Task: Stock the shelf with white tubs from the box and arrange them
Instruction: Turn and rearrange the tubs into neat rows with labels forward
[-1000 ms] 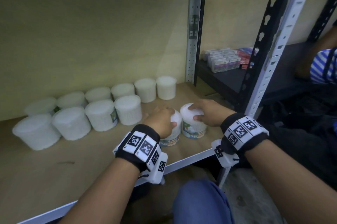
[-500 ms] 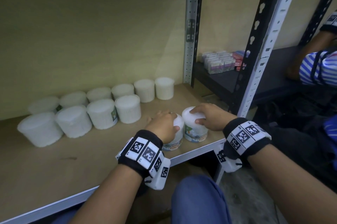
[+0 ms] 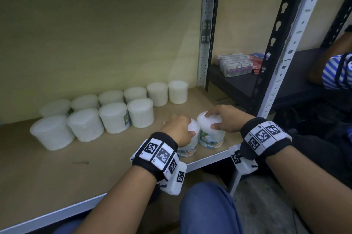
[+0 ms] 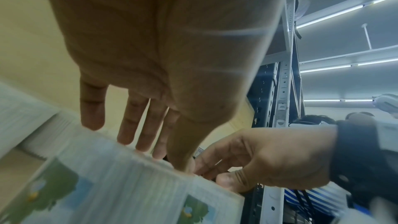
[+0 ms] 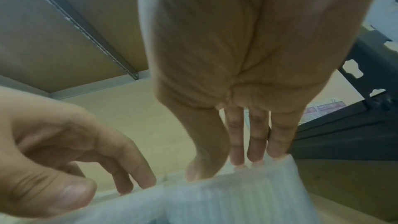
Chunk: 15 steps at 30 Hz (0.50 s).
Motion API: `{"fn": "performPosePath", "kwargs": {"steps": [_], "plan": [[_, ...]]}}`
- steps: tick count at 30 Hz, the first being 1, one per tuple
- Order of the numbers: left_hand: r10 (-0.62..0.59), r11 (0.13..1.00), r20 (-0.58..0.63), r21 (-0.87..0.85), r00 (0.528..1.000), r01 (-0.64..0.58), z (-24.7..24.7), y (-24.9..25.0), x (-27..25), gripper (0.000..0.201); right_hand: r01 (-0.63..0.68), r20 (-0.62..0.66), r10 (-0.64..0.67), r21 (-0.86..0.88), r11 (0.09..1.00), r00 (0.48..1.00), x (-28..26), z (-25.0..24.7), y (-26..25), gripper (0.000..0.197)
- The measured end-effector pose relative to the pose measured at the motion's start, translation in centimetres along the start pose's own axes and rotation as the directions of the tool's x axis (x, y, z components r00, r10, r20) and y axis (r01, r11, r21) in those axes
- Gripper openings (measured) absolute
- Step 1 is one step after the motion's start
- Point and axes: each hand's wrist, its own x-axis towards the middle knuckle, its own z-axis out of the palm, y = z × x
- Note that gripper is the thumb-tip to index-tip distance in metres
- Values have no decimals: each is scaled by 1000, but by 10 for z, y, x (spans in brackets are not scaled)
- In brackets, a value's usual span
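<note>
Two white tubs with colourful labels stand side by side near the front right corner of the wooden shelf. My left hand grips the lid of the left tub; its fingertips lie on the ribbed wall in the left wrist view. My right hand grips the top of the right tub, thumb on the near side, and the right wrist view has its fingers on the rim. Several more white tubs stand in two rows toward the back left. No box is in view.
A grey upright post marks the shelf's back right corner, a white one the front right. Beyond it a dark shelf carries small packets. Another person in a striped sleeve is at the far right. My knee is below the shelf edge.
Both hands have stayed on the two tubs at the front right of the shelf. The camera view has shifted slightly; the tubs look a little nearer the front edge.
</note>
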Motion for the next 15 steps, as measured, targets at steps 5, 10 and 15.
{"fn": "performPosePath", "kwargs": {"steps": [5, 10, 15], "plan": [[5, 997, -57, -83, 998, -10, -1, -8, 1, 51, 27, -37, -27, 15, 1000, 999, 2, -10, -13, 37], [-44, 987, -142, -162, 989, 20, -18, -38, -4, 49, 115, -117, -103, 105, 988, 988, 15, -14, -48, 33], [-138, 976, -181, -193, 974, 103, -38, -96, -8, 50, 177, -137, -156, 156, 972, 978, 39, -10, -93, 34]]}}
